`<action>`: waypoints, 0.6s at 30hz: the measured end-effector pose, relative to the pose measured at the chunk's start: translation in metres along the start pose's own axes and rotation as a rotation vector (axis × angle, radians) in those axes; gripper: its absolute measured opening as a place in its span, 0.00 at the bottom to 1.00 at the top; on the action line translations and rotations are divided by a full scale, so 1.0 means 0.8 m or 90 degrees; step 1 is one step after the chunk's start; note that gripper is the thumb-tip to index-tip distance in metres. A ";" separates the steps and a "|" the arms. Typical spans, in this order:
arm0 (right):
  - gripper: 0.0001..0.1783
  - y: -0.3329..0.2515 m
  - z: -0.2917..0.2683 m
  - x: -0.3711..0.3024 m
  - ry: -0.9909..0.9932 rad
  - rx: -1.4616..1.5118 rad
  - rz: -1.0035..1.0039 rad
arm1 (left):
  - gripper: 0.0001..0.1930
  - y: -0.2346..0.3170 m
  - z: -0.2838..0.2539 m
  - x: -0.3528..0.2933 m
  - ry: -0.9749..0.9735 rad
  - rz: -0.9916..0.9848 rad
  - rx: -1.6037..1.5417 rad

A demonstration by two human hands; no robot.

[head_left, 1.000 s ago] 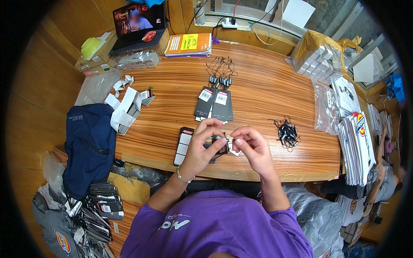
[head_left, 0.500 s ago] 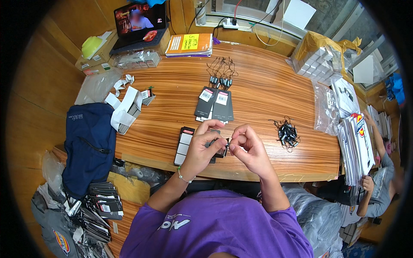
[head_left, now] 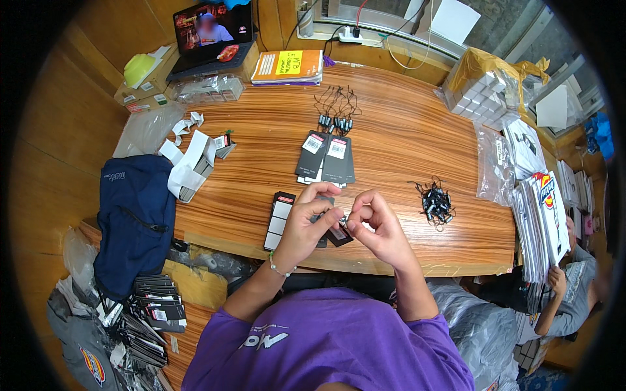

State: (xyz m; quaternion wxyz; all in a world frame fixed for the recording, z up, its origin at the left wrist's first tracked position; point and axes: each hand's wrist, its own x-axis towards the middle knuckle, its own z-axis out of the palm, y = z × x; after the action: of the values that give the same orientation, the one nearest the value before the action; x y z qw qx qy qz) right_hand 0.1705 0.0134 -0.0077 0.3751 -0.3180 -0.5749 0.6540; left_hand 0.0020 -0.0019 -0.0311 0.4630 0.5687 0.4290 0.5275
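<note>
My left hand (head_left: 309, 220) and my right hand (head_left: 378, 229) meet over the table's near edge, both closed in fingertip pinches. Between them is the thin string of a dark hang tag (head_left: 340, 236); the fingers hide most of the string. The tag dangles below the fingertips, tilted. Beside my left hand lies a stack of dark tags with white labels (head_left: 280, 220). Just beyond both hands are finished-looking tags (head_left: 337, 159) laid in overlapping piles, their black strings (head_left: 336, 104) spread away from me. To the right sits a tangled heap of black strings (head_left: 435, 203).
A roll of labels (head_left: 193, 166) and a navy bag (head_left: 135, 221) are on the left. Behind them stand a laptop (head_left: 215, 39) and orange notebooks (head_left: 287, 68). At right are a wrapped block of small white boxes (head_left: 479, 94) and a stack of plastic packets (head_left: 538, 228), which another person's hand (head_left: 557, 281) touches.
The dark tag under my fingertips has swung lower and now shows more of its face. My hands have barely shifted. At the right, the other person's upper arm has dropped lower.
</note>
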 end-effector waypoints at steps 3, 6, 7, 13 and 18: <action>0.12 0.000 0.000 0.000 0.003 0.003 0.006 | 0.13 0.003 0.001 0.001 -0.007 0.012 0.020; 0.12 0.005 -0.003 0.000 0.012 -0.010 -0.009 | 0.13 0.000 0.000 0.001 0.000 0.014 0.016; 0.13 0.006 -0.005 -0.001 0.003 -0.015 -0.012 | 0.13 -0.002 0.000 0.001 0.002 0.014 0.011; 0.13 0.002 -0.006 -0.001 -0.020 -0.031 -0.005 | 0.13 0.002 0.000 0.002 -0.007 0.011 0.004; 0.12 -0.001 -0.002 -0.003 -0.005 -0.020 0.001 | 0.13 -0.002 0.000 0.002 -0.014 0.018 0.016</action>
State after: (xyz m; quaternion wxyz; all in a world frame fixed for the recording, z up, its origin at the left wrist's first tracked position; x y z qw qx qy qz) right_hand 0.1729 0.0124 -0.0074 0.3673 -0.3215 -0.5864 0.6464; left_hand 0.0018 0.0002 -0.0322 0.4527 0.5863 0.4224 0.5224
